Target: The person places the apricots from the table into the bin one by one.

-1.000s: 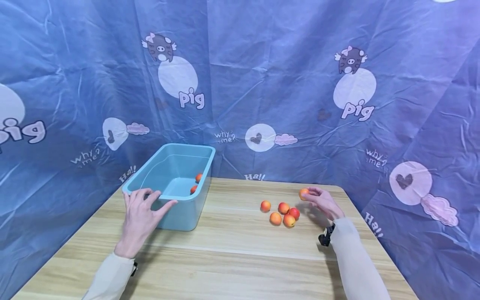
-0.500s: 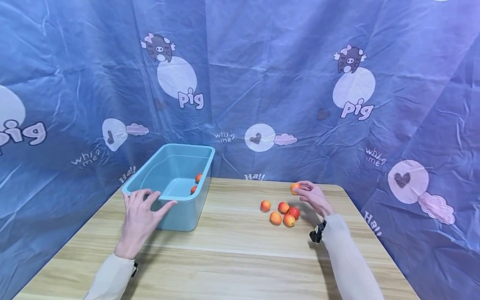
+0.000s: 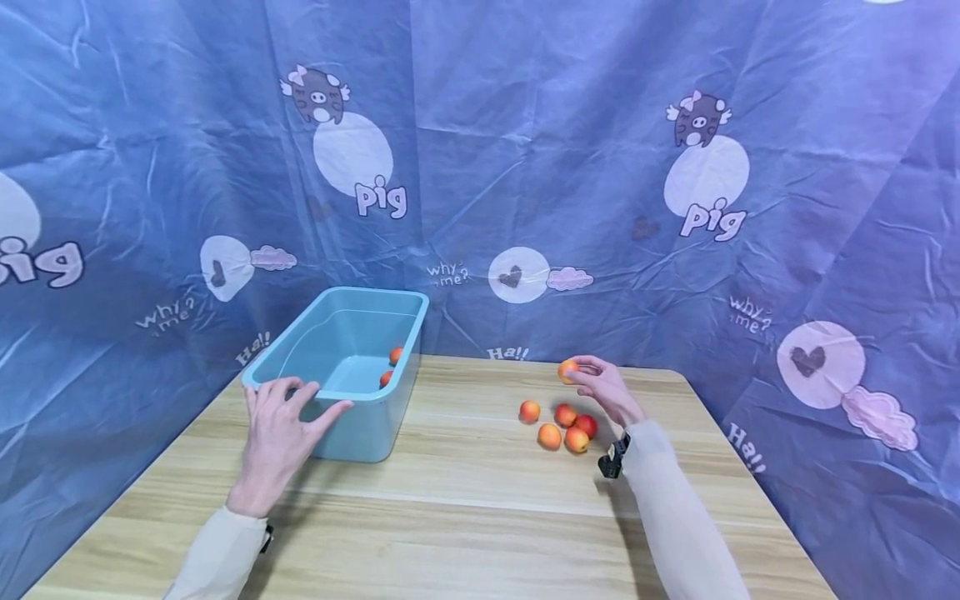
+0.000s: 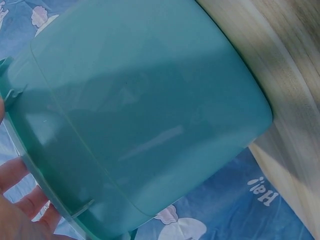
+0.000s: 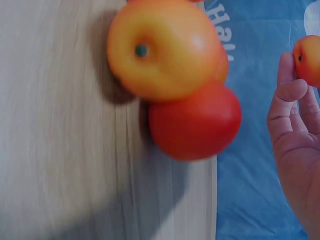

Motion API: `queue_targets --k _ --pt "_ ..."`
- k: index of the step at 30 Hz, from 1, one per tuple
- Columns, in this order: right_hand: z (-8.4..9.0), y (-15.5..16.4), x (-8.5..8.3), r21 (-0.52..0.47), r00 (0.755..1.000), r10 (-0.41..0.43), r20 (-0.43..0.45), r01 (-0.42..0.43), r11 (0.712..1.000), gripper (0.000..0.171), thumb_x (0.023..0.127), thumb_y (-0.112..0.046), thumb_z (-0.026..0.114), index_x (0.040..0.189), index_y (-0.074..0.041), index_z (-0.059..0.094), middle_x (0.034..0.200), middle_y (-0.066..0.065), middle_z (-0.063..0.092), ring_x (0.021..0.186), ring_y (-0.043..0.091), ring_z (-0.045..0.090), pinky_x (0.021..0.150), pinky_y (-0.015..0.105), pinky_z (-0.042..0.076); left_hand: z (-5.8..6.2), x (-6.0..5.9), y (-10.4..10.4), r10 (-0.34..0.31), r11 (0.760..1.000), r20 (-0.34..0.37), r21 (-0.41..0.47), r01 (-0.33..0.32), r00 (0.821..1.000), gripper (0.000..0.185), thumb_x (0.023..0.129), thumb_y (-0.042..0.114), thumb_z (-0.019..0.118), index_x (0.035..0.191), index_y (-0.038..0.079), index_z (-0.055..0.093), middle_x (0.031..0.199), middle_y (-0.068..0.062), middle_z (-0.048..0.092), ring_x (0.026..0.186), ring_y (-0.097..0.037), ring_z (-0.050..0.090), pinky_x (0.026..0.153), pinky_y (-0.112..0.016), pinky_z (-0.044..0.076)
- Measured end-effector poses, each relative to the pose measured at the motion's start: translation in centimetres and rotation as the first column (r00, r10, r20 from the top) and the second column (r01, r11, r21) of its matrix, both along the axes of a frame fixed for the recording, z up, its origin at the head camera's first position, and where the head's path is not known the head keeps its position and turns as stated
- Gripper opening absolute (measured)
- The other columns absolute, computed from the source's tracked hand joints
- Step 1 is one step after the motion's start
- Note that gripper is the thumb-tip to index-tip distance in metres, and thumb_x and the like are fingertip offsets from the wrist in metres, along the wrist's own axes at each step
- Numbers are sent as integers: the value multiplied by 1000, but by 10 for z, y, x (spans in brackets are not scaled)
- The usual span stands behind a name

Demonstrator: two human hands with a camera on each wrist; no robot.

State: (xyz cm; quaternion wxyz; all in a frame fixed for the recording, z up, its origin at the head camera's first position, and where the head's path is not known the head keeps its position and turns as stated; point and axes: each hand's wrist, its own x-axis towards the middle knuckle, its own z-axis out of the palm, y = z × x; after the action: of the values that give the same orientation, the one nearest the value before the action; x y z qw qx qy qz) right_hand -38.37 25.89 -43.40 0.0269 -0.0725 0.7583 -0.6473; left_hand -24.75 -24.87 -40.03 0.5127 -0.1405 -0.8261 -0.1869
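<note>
A light-blue plastic bin [image 3: 360, 429] stands at the left of the table, with two orange-red fruits [image 3: 395, 356] visible inside. My left hand [image 3: 277, 437] grips its near rim, fingers bent over the edge; the left wrist view shows these fingers [image 4: 35, 202] at the rim. Between thumb and fingertips, my right hand [image 3: 607, 392] pinches a small orange-red apple-like fruit [image 3: 567, 371] above the table. The same held fruit [image 5: 309, 60] shows at the right edge of the right wrist view. Several similar fruits [image 3: 576, 439] lie grouped just left of and nearer than that hand.
Pale wood-grain table [image 3: 465, 517] runs beneath everything. A blue printed cloth [image 3: 480, 167] hangs along the table's back and sides. The bin's right wall [image 3: 408, 375] rises between its inside and the loose fruits.
My right hand has moved left and slightly farther back, carrying the pinched fruit past the right side of the group. The left hand and bin have stayed put.
</note>
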Motion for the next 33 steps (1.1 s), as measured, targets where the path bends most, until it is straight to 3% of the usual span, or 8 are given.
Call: queue_targets --k 8,12,19,25,33 --pt "2 -17 -2 11 999 33 -5 -33 999 43 88 -27 75 121 -4 60 107 -2 68 103 15 60 101 57 41 0 2 2 -17 1000 12 -4 18 1000 73 80 74 57 92 3 72 91 -21 61 91 -43 53 102 -80 16" --pt "4 -25 -3 9 999 49 -17 -49 999 41 88 -28 74 120 -6 61 105 -4 70 103 15 61 101 57 41 0 1 2 -22 1000 5 -2 22 1000 75 81 75 54 92 3 71 90 -21 60 91 -43 53 103 -80 16" --pt "12 -41 -7 1 995 85 -47 -85 996 40 91 -26 70 123 -4 59 104 -4 69 102 17 61 95 47 45 -1 0 2 -27 1000 3 2 27 1000 71 79 72 62 92 3 72 90 -21 61 91 -43 53 102 -80 16" --pt "17 -56 -8 -26 997 75 -18 -75 997 44 90 -26 72 126 -4 59 108 -4 69 101 14 64 103 54 41 -2 1 0 -3 1000 20 -3 3 1000 78 80 78 51 91 3 71 91 -22 61 90 -42 52 104 -79 16" --pt "19 -75 -10 -51 994 103 -21 -104 993 50 87 -25 75 131 -6 59 122 3 68 104 13 64 104 55 41 0 4 2 -4 1000 31 0 4 1000 79 81 79 50 90 4 71 91 -22 61 90 -42 52 102 -79 18"
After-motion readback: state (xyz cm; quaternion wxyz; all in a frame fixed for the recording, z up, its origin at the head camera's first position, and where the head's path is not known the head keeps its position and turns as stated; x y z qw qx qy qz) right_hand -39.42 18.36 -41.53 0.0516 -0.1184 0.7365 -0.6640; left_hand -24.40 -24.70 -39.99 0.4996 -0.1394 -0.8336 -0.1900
